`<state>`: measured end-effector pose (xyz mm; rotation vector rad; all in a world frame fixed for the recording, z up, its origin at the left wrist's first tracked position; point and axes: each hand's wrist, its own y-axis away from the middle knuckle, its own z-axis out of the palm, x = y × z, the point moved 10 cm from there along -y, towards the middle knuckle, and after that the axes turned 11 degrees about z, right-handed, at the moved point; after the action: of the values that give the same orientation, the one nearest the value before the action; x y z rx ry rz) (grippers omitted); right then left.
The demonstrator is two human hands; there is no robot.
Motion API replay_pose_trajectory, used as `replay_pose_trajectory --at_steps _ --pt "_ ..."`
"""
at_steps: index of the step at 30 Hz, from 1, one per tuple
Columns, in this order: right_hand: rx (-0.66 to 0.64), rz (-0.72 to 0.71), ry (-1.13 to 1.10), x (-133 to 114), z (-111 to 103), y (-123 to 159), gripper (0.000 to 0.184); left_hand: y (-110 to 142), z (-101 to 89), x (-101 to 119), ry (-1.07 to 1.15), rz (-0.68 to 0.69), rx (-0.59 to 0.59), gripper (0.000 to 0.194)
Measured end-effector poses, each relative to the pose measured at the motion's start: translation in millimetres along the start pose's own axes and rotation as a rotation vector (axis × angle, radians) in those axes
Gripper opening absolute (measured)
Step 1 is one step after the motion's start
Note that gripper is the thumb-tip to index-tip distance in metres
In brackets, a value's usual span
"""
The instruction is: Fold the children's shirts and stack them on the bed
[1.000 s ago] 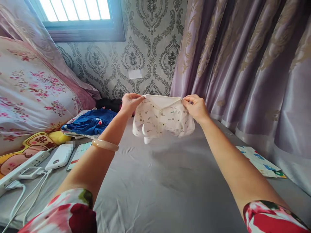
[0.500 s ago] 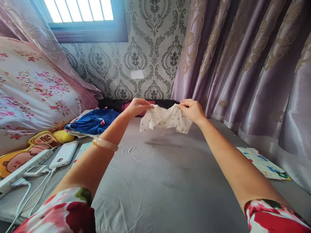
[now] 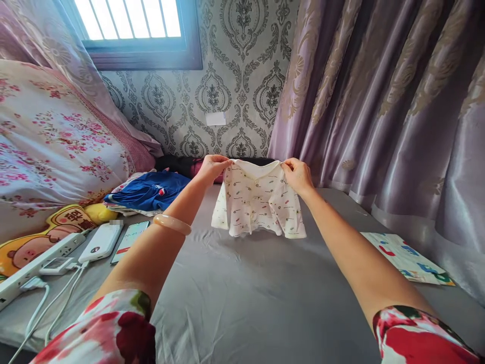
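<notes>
A small white baby shirt (image 3: 255,199) with tiny printed figures hangs spread out between my hands, its neckline on top and a sleeve on either side. My left hand (image 3: 212,169) pinches it at the left shoulder, thumb and fingers pressed together. At the other shoulder, my right hand (image 3: 299,174) holds the cloth in the same kind of pinch. The lower hem hangs down close to the grey bed sheet (image 3: 265,298); whether it touches the sheet I cannot tell.
At left lie a folded blue garment (image 3: 151,191), a phone (image 3: 131,241), a white power bank (image 3: 101,242) and a power strip (image 3: 41,268) with cables. A patterned folded cloth (image 3: 407,257) lies at right, below the purple curtain (image 3: 382,121).
The shirt was swung up and bunched; now it has dropped open and hangs full length. Both hands keep their hold at the shoulders, and the view has shifted slightly.
</notes>
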<state>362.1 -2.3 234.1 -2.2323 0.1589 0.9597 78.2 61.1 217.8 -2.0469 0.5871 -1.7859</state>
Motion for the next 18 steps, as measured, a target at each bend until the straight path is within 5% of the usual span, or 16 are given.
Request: replay_pose_trajectory --at_steps 10,18 --pt "-0.027 -0.069 -0.044 -14 -9 8 0.027 14 -7.4 1 0.017 -0.036 0.015 0.024" --pt "-0.308 -0.023 -0.328 -20 -23 40 0.042 46 -36.7 43 0.073 -0.010 -0.131 0.025"
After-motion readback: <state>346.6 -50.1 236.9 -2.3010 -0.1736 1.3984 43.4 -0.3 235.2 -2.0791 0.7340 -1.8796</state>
